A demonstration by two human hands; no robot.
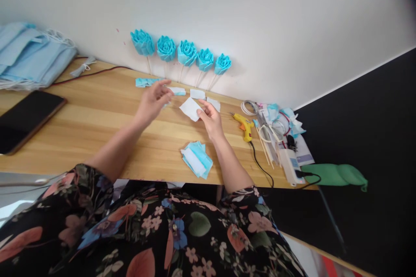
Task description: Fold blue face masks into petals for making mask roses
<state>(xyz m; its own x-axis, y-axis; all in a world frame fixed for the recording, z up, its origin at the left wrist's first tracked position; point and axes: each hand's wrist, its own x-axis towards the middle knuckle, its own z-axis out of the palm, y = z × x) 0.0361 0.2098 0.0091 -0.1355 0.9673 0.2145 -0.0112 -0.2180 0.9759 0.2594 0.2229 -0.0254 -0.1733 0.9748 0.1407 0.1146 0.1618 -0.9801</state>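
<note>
White sheet point(189, 108) mid-frame; R hand point(212, 121) pinches its right edge, prob. to keep the face clear. L hand point(152, 100), left of it: fingers parted, nothing visibly gripped. Cut pieces point(203, 156) stacked lower centre, prob. for quick reach. Blue flowers point(187, 53), upper centre, lean on wall point(260, 30), likely to avoid crushing. Glue gun point(246, 127) right of centre, approx. near R hand.

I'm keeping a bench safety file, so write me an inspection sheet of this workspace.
Surface: wooden tabletop, partly covered.
Job's things: white piece; blue-and-white stack near front edge; five blue flowers at the back.
Clutter: phone and blue masks left; scissors and scraps right.
Hands: left hand open, nothing seen in it; right hand pinching the white piece.
Cables: black cord from glue gun to front edge; dark cable back left.
Surroundings: white wall behind; black surface right.
</note>
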